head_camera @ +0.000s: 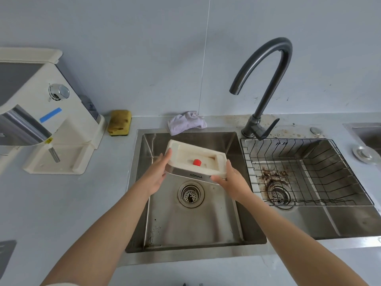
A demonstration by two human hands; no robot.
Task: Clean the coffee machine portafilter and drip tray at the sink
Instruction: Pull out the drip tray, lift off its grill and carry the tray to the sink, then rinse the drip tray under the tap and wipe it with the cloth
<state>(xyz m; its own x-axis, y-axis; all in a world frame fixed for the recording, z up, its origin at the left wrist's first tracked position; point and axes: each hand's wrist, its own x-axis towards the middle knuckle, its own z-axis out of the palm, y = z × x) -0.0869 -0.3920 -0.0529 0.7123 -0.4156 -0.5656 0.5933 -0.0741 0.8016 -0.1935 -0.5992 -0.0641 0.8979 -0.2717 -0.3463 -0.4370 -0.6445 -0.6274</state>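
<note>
Over the left basin [156,223], nearest you, your left hand [157,174] and right hand [231,181] each grip one end of the drip tray [191,155], with your fingers wrapped up its sides. You hold it tilted above the drain strainer [191,194], and its red float [196,162] shows. No water runs from the faucet [272,83], so washing looks barely begun. Farther back, the cloth [186,122] sits at the sink's rear rim and the sponge [120,122] lies beside the coffee machine [47,112]. You have no portafilter in sight, so that part seems still ahead.
</note>
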